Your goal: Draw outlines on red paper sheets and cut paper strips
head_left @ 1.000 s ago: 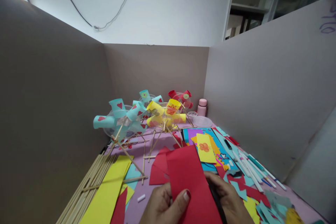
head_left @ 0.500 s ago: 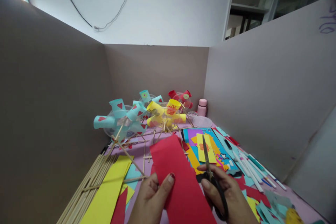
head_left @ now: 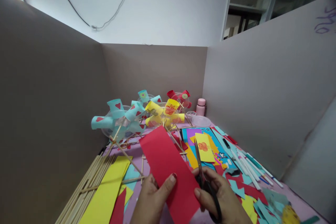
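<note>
A long red paper strip (head_left: pixel 168 168) is tilted up in front of me. My left hand (head_left: pixel 153 196) pinches its left edge, thumb on top. My right hand (head_left: pixel 219 192) grips a pair of black-handled scissors (head_left: pixel 211 196), fingers around the handles. The blades look closed and point upward, just right of the strip. The right thumb tip is against or very near the strip's right edge; I cannot tell which. Beyond the scissors a yellow card (head_left: pixel 204 147) with an orange drawing lies on a colourful book (head_left: pixel 222 147).
Pinwheels of blue paper (head_left: pixel 115 124), yellow paper (head_left: pixel 170 108) and red paper (head_left: pixel 186 94) stand on stick frames at the back. Bundled sticks (head_left: pixel 81 189) and yellow sheets (head_left: pixel 105 189) lie left. Markers (head_left: pixel 248 168) and paper scraps (head_left: pixel 265 210) lie right. A pink bottle (head_left: pixel 201 107) stands behind.
The red strip has shifted left and tilted further, and its lower end now shows. My right hand with the scissors has moved slightly left. The view has turned a little.
</note>
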Demonstrator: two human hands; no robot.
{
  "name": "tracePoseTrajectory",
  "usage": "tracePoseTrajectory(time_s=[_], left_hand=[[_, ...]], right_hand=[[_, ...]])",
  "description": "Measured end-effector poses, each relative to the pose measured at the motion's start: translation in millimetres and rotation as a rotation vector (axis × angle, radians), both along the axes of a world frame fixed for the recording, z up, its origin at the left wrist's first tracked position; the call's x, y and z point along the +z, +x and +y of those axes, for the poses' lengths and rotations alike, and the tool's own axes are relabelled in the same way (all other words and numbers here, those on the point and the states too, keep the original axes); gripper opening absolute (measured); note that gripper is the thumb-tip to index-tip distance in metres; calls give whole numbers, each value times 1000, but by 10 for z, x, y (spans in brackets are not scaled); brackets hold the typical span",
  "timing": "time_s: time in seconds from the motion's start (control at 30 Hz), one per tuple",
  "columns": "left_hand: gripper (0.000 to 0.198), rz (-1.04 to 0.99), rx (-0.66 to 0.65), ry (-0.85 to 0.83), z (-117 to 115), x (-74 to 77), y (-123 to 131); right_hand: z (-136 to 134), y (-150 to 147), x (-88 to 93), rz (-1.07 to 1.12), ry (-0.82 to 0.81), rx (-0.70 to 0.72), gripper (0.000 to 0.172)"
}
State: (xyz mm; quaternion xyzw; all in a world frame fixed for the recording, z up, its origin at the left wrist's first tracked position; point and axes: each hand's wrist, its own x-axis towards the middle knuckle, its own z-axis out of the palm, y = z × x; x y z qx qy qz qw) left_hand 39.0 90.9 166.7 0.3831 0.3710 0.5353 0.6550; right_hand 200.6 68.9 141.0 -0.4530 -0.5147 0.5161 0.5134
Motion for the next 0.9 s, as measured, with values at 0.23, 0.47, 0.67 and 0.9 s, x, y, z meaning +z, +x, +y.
tracePoseTrajectory(time_s=[0.23,0.47,0.67,0.9], left_hand=[[40,16,9,-16,14,40,-7],[38,28,49,18,65,99,-83],[40,29,37,10,61,68,-103],[43,97,62,33,71,66,-129]], right_hand=[[-12,5,123,36,-7,-59,39],[2,15,109,5,6,-27,39],[6,2,86,49,24,-57,39],[93,115,67,2,30,-152,38]])
